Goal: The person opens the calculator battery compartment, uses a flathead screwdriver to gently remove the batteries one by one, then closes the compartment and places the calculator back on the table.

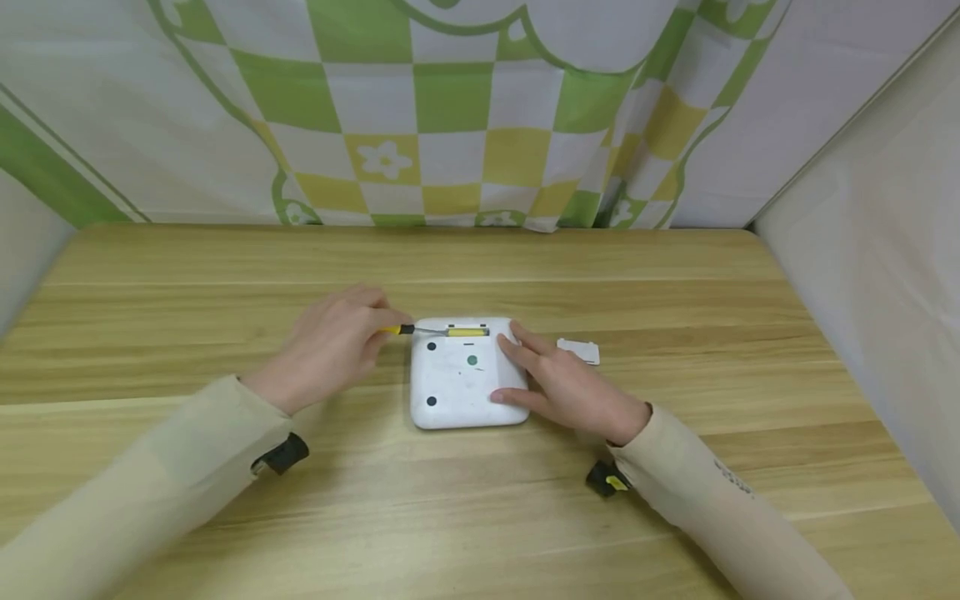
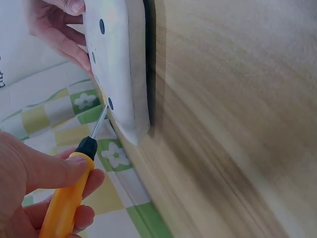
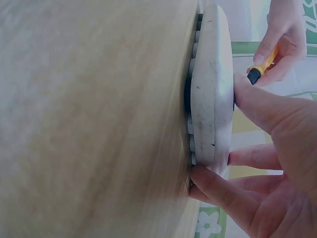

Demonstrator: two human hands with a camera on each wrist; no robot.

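A white calculator [image 1: 450, 383] lies face down on the table, its keys [image 3: 192, 67] showing under the edge in the right wrist view. A yellow battery [image 1: 467, 332] sits in the uncovered slot near its far edge. My left hand [image 1: 337, 333] holds a screwdriver [image 2: 64, 208] by its yellow handle, with the shaft reaching over the calculator's back and the tip at the battery's left end. My right hand [image 1: 573, 387] grips the calculator's right side, the thumb [image 3: 247, 96] on its back and other fingers at the edge.
A small white battery cover [image 1: 579, 351] lies on the wooden table [image 1: 480, 517], just right of the calculator and beyond the right hand. Behind the table's far edge hangs a green, yellow and white checked curtain [image 1: 450, 100].
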